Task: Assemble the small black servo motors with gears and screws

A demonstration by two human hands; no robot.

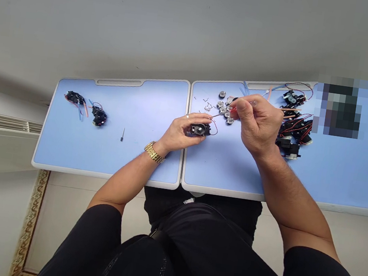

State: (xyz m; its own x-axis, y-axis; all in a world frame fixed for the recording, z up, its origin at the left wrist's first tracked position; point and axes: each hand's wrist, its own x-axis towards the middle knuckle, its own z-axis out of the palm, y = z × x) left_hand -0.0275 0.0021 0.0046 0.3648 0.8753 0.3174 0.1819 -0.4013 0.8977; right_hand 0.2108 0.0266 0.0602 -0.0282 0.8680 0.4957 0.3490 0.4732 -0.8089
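My left hand [178, 133], a gold watch at its wrist, grips a small black mechanical unit [200, 129] between thumb and fingers. A round lens-like part faces up on the unit, and a thin dark red wire loops from its right side. My right hand [257, 123] is closed around a screwdriver [221, 115]; its thin metal shaft points down-left to the unit's upper edge. Whether the tip touches a screw cannot be made out. Just behind the shaft sit several round silvery parts [229, 121], with tiny screws [208, 106] scattered to their left.
Black units with red wires [297, 126] are heaped right of my right hand. Two more black units [99, 116] lie on the left table [144, 150], near a small thin tool [122, 135]. A seam separates it from the right table [220, 170]. A blurred patch covers the far right.
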